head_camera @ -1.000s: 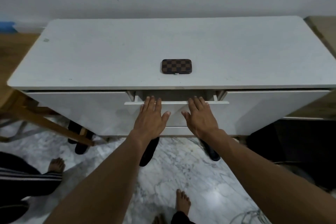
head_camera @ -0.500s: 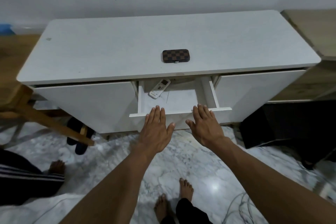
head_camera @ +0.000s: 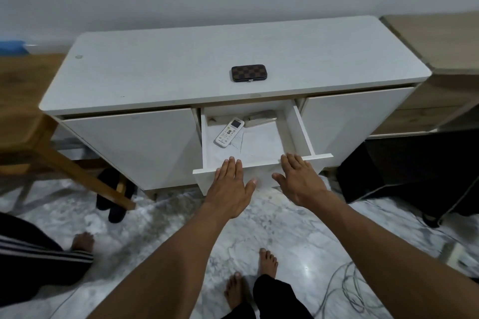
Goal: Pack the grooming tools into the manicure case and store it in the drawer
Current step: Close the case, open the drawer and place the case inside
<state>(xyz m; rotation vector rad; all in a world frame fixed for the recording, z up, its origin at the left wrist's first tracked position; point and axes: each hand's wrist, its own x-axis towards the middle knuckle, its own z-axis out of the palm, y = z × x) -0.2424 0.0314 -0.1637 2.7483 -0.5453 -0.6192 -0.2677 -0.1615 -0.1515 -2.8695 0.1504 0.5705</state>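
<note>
The brown checkered manicure case (head_camera: 248,73) lies closed on top of the white cabinet (head_camera: 160,77), near its front middle. Below it the middle drawer (head_camera: 302,129) stands pulled out. My left hand (head_camera: 230,186) and my right hand (head_camera: 300,179) lie flat with straight fingers at the drawer's front panel, fingertips reaching its top edge. Neither hand holds anything. No loose grooming tools show.
Inside the drawer lie a white remote control (head_camera: 229,132), papers (head_camera: 259,142) and a flat object (head_camera: 260,118) at the back. A wooden chair leg (head_camera: 85,179) and dark slippers (head_camera: 116,194) stand at the left. Another person's foot (head_camera: 83,241) is at the lower left; cables (head_camera: 344,290) lie lower right.
The drawer went from nearly closed to pulled far out as both hands drew back with its front. The remote and papers inside came into sight. The case stayed put.
</note>
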